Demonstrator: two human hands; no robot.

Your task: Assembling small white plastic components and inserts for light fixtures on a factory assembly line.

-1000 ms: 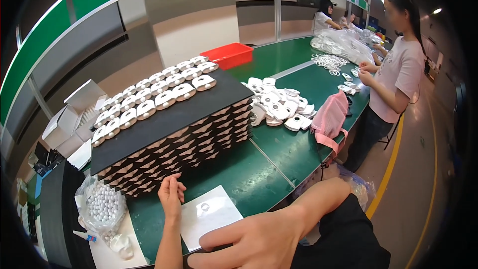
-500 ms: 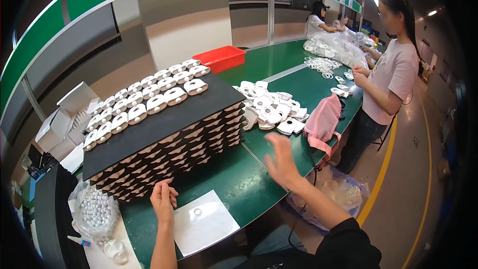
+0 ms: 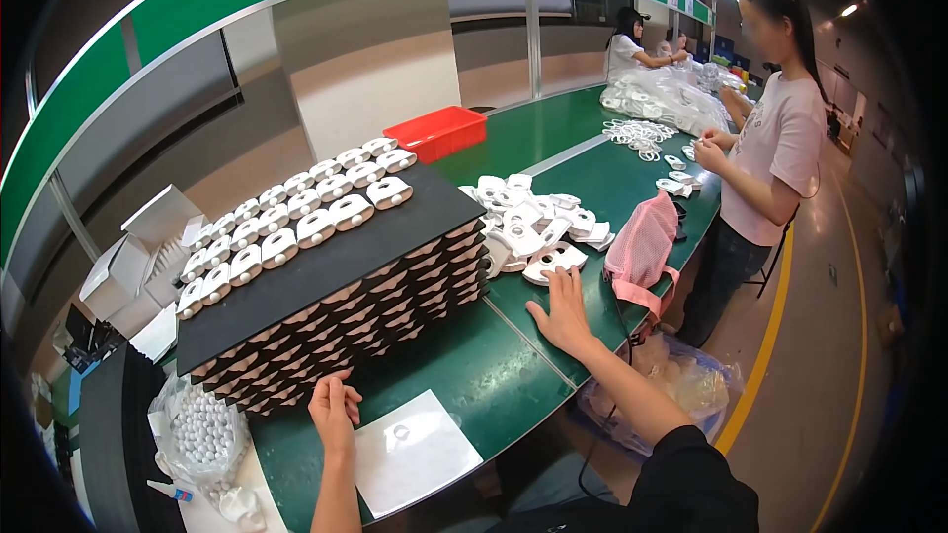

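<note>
My right hand (image 3: 565, 318) reaches over the green bench with its fingers apart. Its fingertips are at a white plastic casing (image 3: 553, 262) with a dark round opening, on the near edge of a loose pile of similar casings (image 3: 518, 217). The hand is not closed round it. Beside the lower front edge of a tall stack of black boards (image 3: 346, 281), my left hand (image 3: 334, 415) has loosely bent fingers, with nothing visible in them. Rows of white casings with small round knobs (image 3: 314, 227) lie on the top board. A white sheet (image 3: 415, 454) lies by my left hand.
A pink mesh bag (image 3: 640, 247) sits right of the pile, a red tray (image 3: 436, 133) behind the stack. Left are a bag of white balls (image 3: 202, 429), a small glue bottle (image 3: 170, 490) and an open white box (image 3: 128, 276). A co-worker (image 3: 770, 148) stands at the right, handling small parts.
My right hand has come down from above the bench onto the near casing of the pile. My left hand stays by the stack. The whole view has shifted slightly.
</note>
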